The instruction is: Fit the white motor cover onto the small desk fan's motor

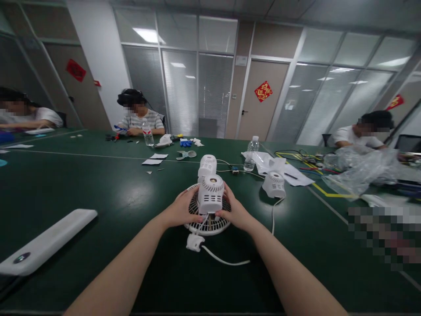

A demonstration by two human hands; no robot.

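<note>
Between my left hand (pixel 184 207) and my right hand (pixel 234 207) is a white, slotted fan motor housing (pixel 210 199). The fingers of both hands curve around its sides, thumbs at its lower front edge. Under it lies a round white fan grille (pixel 210 228), partly covered by the housing and my hands. A small white part (pixel 195 242) with a white cable (pixel 223 261) sits at the grille's near edge. Just behind the held piece stands a similar white housing (pixel 208 164). A third white housing (pixel 274 184) with a cable rests to the right of my right hand.
On the green table (pixel 115 184) lies a long white device (pixel 49 239) at left. Water bottles (pixel 251 153), papers (pixel 297 174), a small blue connector (pixel 234 170) and clear plastic bags (pixel 365 169) are farther back. Several people (pixel 141 116) sit around the table.
</note>
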